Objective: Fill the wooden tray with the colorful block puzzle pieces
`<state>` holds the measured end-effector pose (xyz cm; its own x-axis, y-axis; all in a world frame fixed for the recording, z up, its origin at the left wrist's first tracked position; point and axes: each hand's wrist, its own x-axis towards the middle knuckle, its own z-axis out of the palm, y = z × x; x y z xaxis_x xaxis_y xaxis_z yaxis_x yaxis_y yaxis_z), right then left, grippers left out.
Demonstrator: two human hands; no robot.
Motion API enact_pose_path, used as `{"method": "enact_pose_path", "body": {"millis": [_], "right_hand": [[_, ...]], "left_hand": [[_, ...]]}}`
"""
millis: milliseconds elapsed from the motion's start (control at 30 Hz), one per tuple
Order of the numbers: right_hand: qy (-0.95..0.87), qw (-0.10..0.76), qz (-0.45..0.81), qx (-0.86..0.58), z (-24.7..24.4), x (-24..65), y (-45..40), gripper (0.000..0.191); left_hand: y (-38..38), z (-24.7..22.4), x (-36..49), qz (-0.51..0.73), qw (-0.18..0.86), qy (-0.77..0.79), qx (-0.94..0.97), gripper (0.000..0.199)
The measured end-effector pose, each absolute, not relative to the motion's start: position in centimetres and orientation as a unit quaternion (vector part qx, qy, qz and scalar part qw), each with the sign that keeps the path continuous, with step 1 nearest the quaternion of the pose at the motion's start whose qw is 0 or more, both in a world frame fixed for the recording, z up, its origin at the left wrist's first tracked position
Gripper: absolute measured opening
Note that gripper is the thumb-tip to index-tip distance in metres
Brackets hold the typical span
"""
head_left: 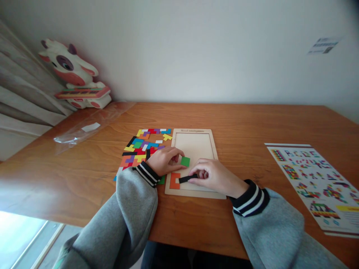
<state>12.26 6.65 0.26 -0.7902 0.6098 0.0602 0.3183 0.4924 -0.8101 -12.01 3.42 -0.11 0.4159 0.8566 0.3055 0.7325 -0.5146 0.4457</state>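
Observation:
A wooden tray (193, 193) with a shallow recess lies flat in front of me. My left hand (167, 160) reaches over its left edge and pinches a green square piece (185, 161) between thumb and fingers. Lower in the tray, my right hand (213, 175) grips a long black bar (185, 179) by its right end. The bar's left end is beside an orange notched piece (174, 183) in the recess's lower left corner. Many coloured pieces (137, 145) lie on the table left of the tray, partly hidden by my left hand and sleeve.
A printed pattern sheet (316, 183) lies on the wooden table (241, 130) at the right. At the back left are a clear plastic bag (91, 125) and a cow toy with a keyboard (81, 82). A wall rises behind the table.

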Motion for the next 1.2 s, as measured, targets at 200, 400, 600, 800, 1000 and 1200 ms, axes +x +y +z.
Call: {"method": "enact_pose_path", "body": {"millis": [200, 400, 600, 800, 1000, 1200], "right_hand": [[-0.856, 0.171, 0.399, -0.282, 0.7, 12.0, 6.1, 0.013], [-0.843, 0.173, 0.422, -0.285, 0.9, 11.3, 5.3, 0.020], [-0.854, 0.168, 0.432, -0.234, 0.7, 11.5, 5.5, 0.015], [-0.864, 0.166, 0.414, -0.233, 0.8, 11.4, 5.3, 0.016], [-0.864, 0.166, 0.414, -0.234, 0.8, 11.3, 5.1, 0.017], [-0.852, 0.162, 0.424, -0.262, 0.9, 11.1, 4.9, 0.022]], "left_hand": [[3.5, -0.1, -12.0, 0.258, 0.122, 0.476, 0.832, 0.036], [3.5, -0.1, -12.0, 0.260, 0.113, 0.463, 0.840, 0.035], [3.4, -0.1, -12.0, 0.257, 0.109, 0.457, 0.845, 0.033], [3.4, 0.2, -11.9, 0.260, 0.086, 0.443, 0.854, 0.030], [3.3, 0.3, -11.9, 0.263, 0.068, 0.447, 0.852, 0.026], [3.2, 0.5, -11.8, 0.281, 0.044, 0.473, 0.834, 0.023]]}}
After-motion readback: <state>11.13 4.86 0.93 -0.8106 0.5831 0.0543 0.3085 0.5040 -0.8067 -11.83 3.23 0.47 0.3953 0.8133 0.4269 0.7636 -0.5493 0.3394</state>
